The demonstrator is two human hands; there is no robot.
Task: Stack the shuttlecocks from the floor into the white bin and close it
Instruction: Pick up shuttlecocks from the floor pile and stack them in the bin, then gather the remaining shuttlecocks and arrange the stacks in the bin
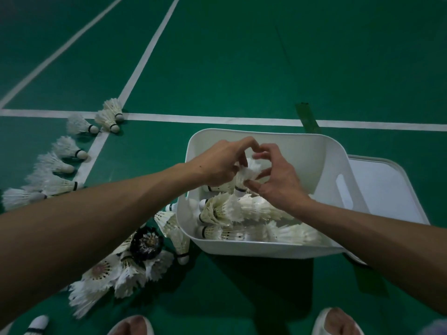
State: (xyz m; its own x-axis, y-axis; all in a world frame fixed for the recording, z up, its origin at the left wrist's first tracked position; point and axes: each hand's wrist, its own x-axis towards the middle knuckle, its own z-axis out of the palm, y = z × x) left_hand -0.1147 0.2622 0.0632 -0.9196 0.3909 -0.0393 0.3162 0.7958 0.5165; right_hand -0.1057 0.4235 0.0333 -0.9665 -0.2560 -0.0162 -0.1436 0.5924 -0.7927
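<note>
Over the white bin (242, 247), left hand (217, 163) and right hand (278, 180) pinch one shuttlecock (245, 176), fingers curled on its feathers. Stacks (242, 211) lie inside; loose shuttlecocks (60, 165) crowd the floor (242, 68) left, lid (387, 189) lies right.

Green court floor (242, 56) with white lines (193, 119). On it stood a white bin (242, 247), its lid (387, 189) flat just beside it on the right. A row of shuttlecocks (65, 147) lay at left, a heap (125, 274) by the bin's near-left corner, with a dark shuttlecock (146, 243) among it. A tape patch (308, 118) crossed one line.
</note>
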